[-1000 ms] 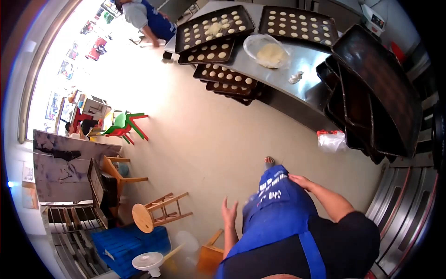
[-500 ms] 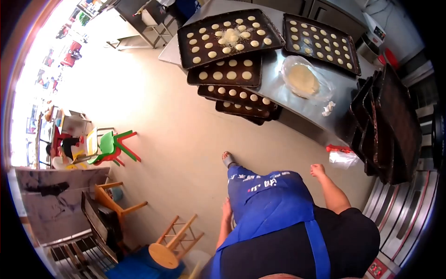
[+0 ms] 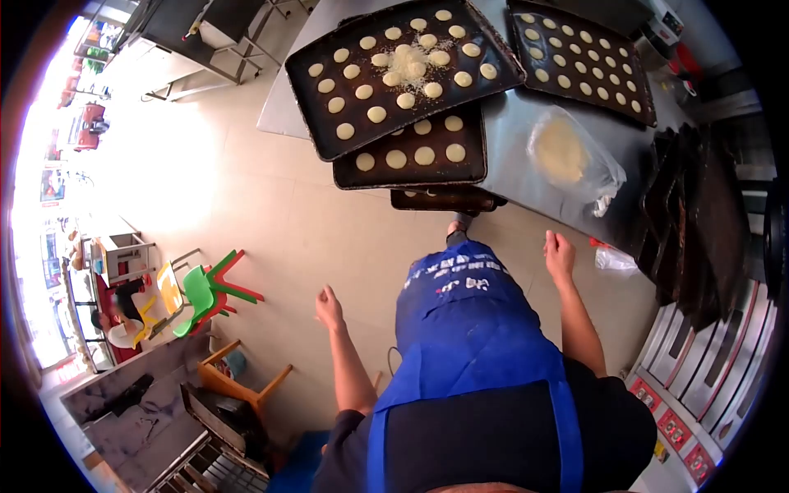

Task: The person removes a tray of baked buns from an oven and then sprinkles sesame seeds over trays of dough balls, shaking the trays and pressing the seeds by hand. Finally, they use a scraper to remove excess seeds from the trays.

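Observation:
My left hand (image 3: 329,308) hangs over the floor left of my blue apron (image 3: 468,329), its fingers loosely bent and apart, holding nothing. My right hand (image 3: 560,256) is raised by the table's front edge, also empty, with its fingers partly curled and slightly apart. Ahead of both hands, a dark baking tray (image 3: 362,90) bears rows of pale round dough pieces and a crumbly heap (image 3: 408,64) at its middle. Below it sits another tray (image 3: 411,170) with dough rounds. A clear plastic bag (image 3: 604,168) around a pale dough mass (image 3: 560,148) lies on the steel table (image 3: 509,131).
Another filled tray (image 3: 579,62) lies at the back right. Dark trays (image 3: 699,222) lean in a stack on the right, near a metal oven front (image 3: 699,378). Green chair (image 3: 197,296) and wooden stool (image 3: 246,378) stand left. A white bag (image 3: 616,260) hangs near the table's edge.
My body has moved nearer the table and trays. My left hand has swung out from beside the apron to the left; my right hand has risen forward and its fingers have loosened.

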{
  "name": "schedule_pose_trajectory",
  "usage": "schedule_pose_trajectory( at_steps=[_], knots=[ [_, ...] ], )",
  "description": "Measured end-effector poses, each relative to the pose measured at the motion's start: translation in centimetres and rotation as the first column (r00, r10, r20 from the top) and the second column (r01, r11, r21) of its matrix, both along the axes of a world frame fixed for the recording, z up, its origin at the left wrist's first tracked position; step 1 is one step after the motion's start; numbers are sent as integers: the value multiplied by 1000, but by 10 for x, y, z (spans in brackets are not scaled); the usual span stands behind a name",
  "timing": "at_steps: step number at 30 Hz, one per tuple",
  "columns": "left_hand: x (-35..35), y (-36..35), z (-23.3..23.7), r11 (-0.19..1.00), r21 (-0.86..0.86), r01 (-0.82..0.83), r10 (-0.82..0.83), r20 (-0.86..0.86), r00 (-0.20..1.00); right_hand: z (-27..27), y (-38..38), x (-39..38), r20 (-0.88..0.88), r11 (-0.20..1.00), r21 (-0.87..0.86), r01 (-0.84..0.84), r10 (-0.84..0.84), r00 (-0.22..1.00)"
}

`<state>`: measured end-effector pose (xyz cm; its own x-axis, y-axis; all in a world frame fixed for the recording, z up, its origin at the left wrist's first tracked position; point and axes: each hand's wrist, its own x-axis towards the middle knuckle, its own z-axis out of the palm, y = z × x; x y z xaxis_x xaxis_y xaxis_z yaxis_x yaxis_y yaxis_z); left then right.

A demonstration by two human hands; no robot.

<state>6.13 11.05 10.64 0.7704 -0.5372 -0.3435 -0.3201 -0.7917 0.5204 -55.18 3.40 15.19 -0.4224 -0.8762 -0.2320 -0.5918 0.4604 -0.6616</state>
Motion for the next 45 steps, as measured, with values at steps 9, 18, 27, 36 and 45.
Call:
schedule_pose_trajectory(
  at_steps=[9,18,27,36,45],
  knots=[
    [-122,-195,133,889,-301,345,-268,269,925,3,-92,3,-10,982,-95,-165,165,986],
    [-139,-331,153,592,-514,620,-413,467,782,7,-42,47,55,888,-185,421,-419,906],
    [-20,-417,99,853,-231,467,-424,214,880,28,-281,134,575,812,-213,543,-345,742],
    [-24,-450,79,837,-122,533,-479,304,823,-5,-407,59,209,811,-360,461,-411,887],
    [-4,-475,76,788,-268,553,-460,340,820,23,-368,46,320,905,-112,410,-358,877]
  ],
)
